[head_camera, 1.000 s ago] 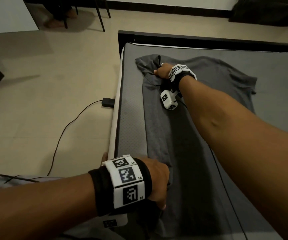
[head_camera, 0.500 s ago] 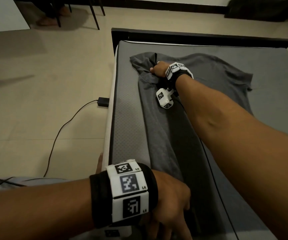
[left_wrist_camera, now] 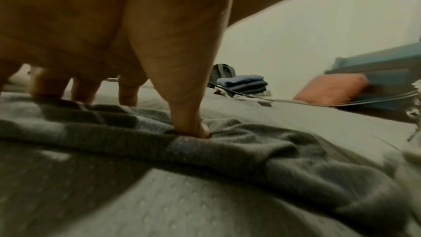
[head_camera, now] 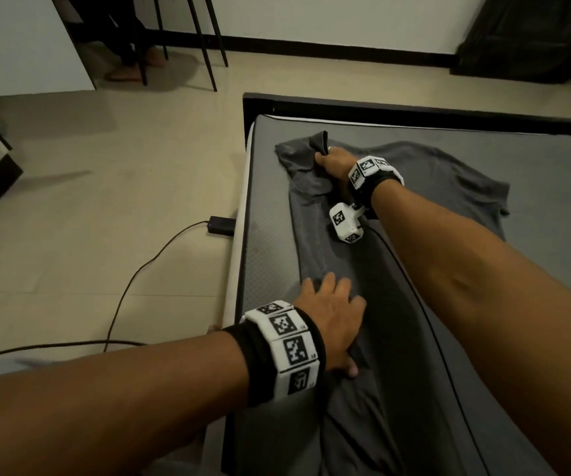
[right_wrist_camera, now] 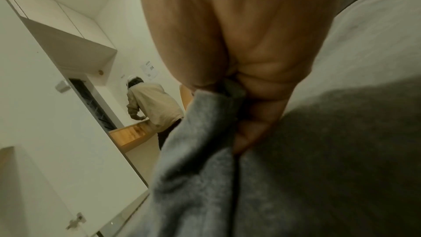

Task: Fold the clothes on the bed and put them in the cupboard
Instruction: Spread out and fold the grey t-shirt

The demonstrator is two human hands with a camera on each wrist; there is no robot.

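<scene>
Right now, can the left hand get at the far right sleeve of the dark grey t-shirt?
Probably not: the left hand lies flat on the near fold, and the right forearm crosses between it and that sleeve.

Head view looking down, wrist views close, all sharing shirt

Your left hand lies flat, palm down, with the fingers straight and spread and the thumb pressing downward at its tip. Your left forearm comes in from the lower left, a black wristband with white marker blocks round the wrist. Your right arm reaches far forward, nearly straight, from the lower right. Your right hand is closed in a fist, thumb and curled fingers pinching a bunch of dark grey knitted cloth. A matching white-blocked band sits on that wrist.
</scene>
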